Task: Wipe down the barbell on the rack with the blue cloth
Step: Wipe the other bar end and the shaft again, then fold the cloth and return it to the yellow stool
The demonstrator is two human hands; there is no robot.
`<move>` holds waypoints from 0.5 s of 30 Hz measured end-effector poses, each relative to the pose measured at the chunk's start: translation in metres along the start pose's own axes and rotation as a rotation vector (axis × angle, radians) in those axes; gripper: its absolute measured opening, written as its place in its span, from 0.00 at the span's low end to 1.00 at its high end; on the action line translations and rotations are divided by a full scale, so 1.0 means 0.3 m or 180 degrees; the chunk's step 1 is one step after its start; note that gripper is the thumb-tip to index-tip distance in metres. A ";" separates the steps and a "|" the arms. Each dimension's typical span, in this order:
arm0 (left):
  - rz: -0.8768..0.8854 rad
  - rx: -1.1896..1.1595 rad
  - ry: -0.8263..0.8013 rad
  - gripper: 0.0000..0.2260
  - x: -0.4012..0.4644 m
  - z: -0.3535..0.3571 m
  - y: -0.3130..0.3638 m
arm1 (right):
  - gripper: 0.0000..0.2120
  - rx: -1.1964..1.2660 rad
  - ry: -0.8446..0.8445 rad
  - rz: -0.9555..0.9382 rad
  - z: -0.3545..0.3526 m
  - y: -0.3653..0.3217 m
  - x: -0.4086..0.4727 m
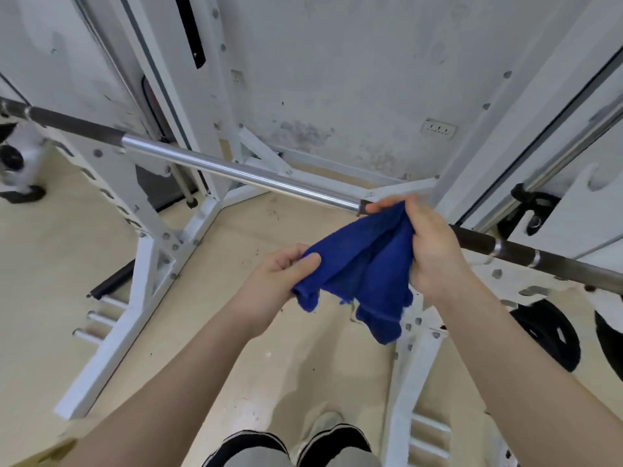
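Observation:
The barbell (236, 171) runs across the white rack from upper left to lower right, shiny in the middle and dark at both ends. A blue cloth (364, 264) hangs bunched between my two hands, just in front of the bar. My left hand (279, 276) pinches the cloth's lower left edge, below the bar. My right hand (433, 244) grips the cloth's upper right part right at the bar, covering a short stretch of it where the shiny section meets the dark one.
White rack uprights (158, 261) and braces stand left and right on the beige floor. Black weight plates (549, 332) hang at the lower right, another (11, 158) at the far left. A grey wall with a socket (438, 129) lies behind. My shoes (337, 439) show at the bottom.

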State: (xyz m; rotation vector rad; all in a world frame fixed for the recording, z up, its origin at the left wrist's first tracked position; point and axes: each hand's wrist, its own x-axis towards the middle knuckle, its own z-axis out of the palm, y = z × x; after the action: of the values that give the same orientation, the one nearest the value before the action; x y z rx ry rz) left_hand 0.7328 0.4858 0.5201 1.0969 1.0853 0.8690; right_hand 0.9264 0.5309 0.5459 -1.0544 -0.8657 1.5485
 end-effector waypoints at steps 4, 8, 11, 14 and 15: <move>-0.0041 -0.0820 0.0381 0.13 -0.082 -0.149 0.032 | 0.12 -0.2052 0.0202 -0.0632 0.131 0.068 0.002; -0.0228 -0.0958 0.0689 0.14 -0.181 -0.254 0.028 | 0.09 -0.2295 -0.0805 -0.0524 0.358 0.137 -0.077; -0.0290 -0.0885 0.0731 0.15 -0.264 -0.354 0.006 | 0.14 -0.2606 -0.1624 -0.0480 0.503 0.215 -0.132; -0.0199 -0.1190 0.0785 0.16 -0.349 -0.468 0.002 | 0.20 -0.2704 -0.1605 -0.0692 0.637 0.298 -0.171; -0.0162 -0.1203 0.0809 0.17 -0.375 -0.506 -0.003 | 0.20 -0.2742 -0.1521 -0.0742 0.682 0.328 -0.183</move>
State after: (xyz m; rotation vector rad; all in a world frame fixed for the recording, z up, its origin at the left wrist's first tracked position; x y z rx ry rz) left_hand 0.5570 0.4176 0.5323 0.6542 1.0942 1.1407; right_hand 0.7062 0.4536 0.5396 -1.1058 -2.0261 1.2415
